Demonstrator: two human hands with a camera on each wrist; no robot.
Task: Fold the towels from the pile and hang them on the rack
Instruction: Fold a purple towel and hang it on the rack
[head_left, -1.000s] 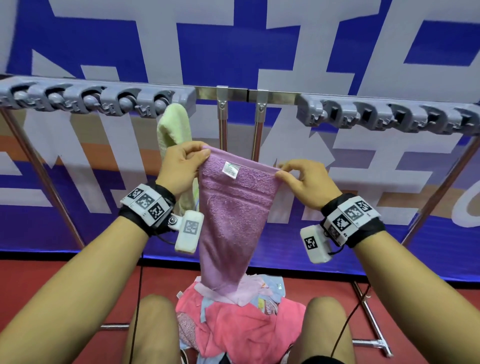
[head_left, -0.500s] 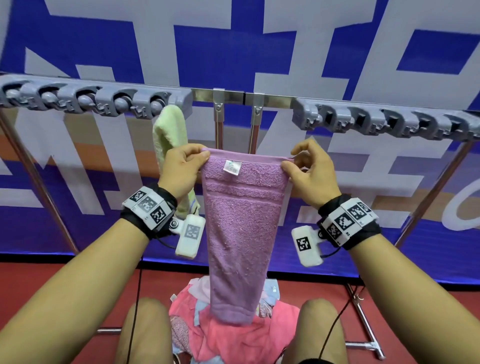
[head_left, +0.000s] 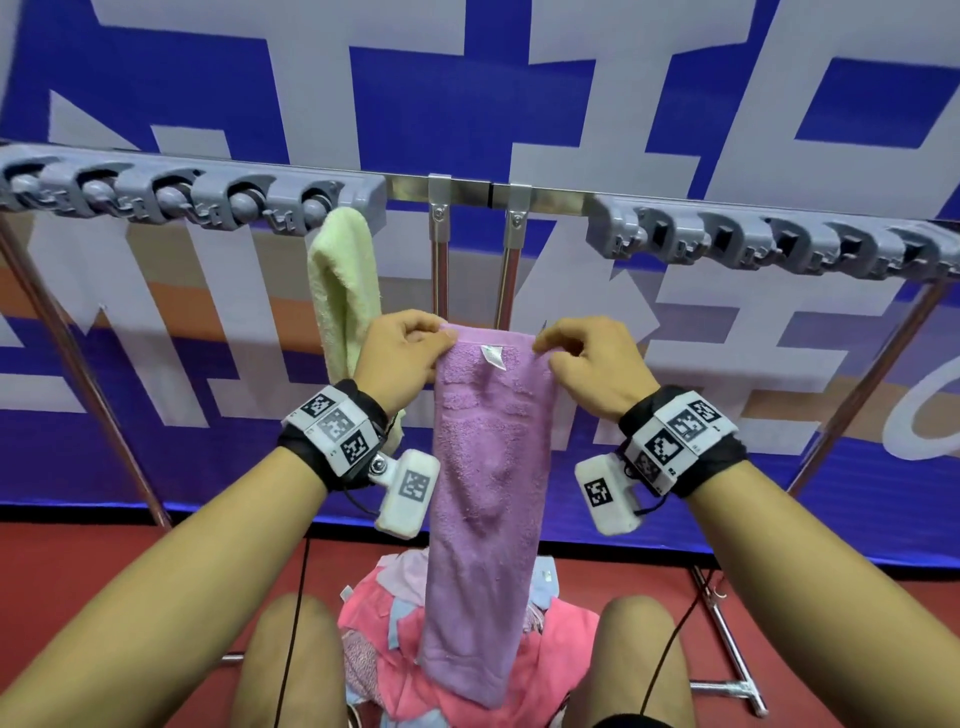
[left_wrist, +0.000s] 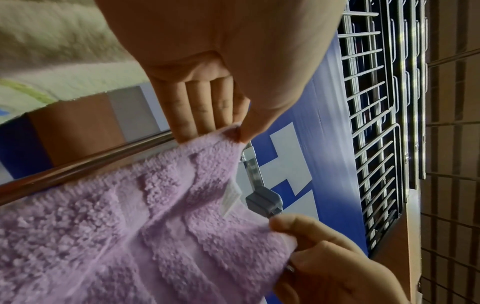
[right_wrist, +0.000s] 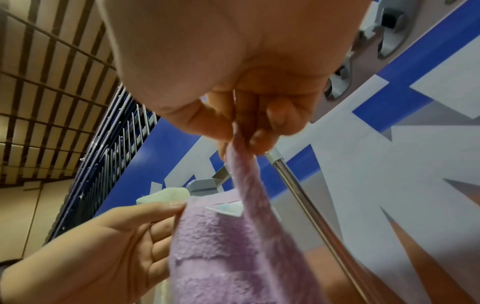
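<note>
Pinching the purple towel (head_left: 483, 467) by its top corners, left hand (head_left: 402, 358) and right hand (head_left: 592, 369) clamped tight, I let it hang straight below the rack (head_left: 467, 189), over the pile (head_left: 384, 629), squaring edges for folding.

The head view looks forward and down, taking in the rack (head_left: 467, 189) across the upper frame. Each wrist view looks up along its own palm, very close. All three share the purple towel (head_left: 488, 467) and both hands, left hand (head_left: 400, 353) and right hand (head_left: 592, 371).
</note>
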